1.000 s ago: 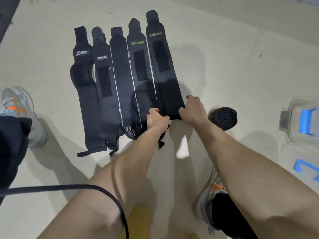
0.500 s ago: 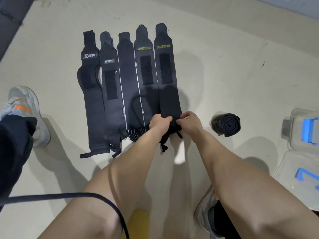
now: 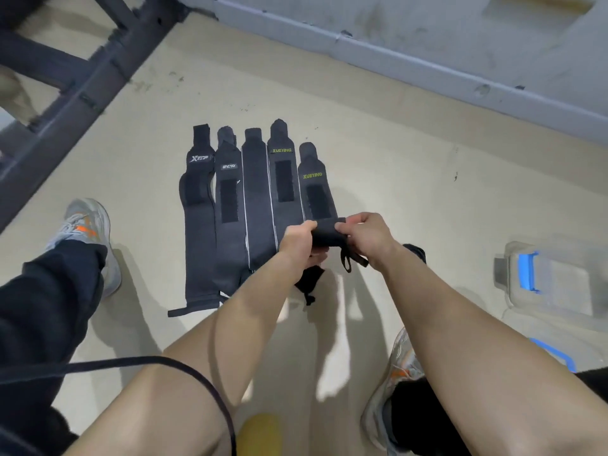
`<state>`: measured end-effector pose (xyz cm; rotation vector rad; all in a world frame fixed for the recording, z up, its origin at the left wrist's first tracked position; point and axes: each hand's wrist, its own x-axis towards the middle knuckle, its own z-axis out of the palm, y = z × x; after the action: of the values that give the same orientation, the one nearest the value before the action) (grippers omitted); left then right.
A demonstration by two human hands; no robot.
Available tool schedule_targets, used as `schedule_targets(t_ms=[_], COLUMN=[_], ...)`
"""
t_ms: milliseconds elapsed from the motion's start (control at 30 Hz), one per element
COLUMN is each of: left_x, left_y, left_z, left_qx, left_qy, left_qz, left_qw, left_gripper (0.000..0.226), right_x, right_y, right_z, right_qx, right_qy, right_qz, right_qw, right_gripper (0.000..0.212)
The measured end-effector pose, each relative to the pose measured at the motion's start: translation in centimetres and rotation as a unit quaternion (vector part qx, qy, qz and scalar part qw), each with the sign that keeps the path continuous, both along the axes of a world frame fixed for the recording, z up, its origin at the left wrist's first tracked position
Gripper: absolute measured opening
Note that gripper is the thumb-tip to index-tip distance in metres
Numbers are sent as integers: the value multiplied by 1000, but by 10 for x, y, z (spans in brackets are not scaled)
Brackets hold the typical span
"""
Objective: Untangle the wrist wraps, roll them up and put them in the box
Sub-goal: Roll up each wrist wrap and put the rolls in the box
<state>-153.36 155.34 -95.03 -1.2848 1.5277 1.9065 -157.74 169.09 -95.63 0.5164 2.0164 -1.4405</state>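
Note:
Several black wrist wraps lie flat side by side on the beige floor. The rightmost one, marked XUEYING [image 3: 316, 192], is partly rolled from its near end. My left hand [image 3: 297, 240] and my right hand [image 3: 365, 236] both grip that roll [image 3: 327, 233] from either side, and its thumb loop [image 3: 349, 261] dangles below. The other wraps, among them the XTEP wrap [image 3: 197, 225], lie untouched to the left. A rolled-up wrap [image 3: 417, 251] peeks out behind my right wrist. The clear plastic box with blue latches [image 3: 552, 284] stands at the right.
A dark metal frame [image 3: 82, 70] crosses the upper left. A grey wall base [image 3: 427, 60] runs along the back. My shoes [image 3: 87, 232] sit on the floor at left and lower right. A black cable [image 3: 131, 363] loops over my left knee.
Both hands have rolled the rightmost wrap's near end up and away, so its flat part is shorter. The view has tilted up, showing the wall and frame.

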Motion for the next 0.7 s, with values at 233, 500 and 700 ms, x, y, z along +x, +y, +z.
schedule_targets(t_ms=[233,500,700], left_x=[13,32,47], left_y=[-13,-13,-18], left_z=[84,189,239], left_qx=[27,-26,153], left_qy=[97,210,242], left_qz=[15,-129,-119], left_qw=[995,969,951], left_gripper=[21,32,32], right_x=[4,32,56], right_y=[8,39,70], right_z=[96,211,243], right_qx=[-56,-158,-275], right_qy=[40,5,49], right_qz=[41,81,60], right_qw=[997,984,958], right_gripper=[11,29,33])
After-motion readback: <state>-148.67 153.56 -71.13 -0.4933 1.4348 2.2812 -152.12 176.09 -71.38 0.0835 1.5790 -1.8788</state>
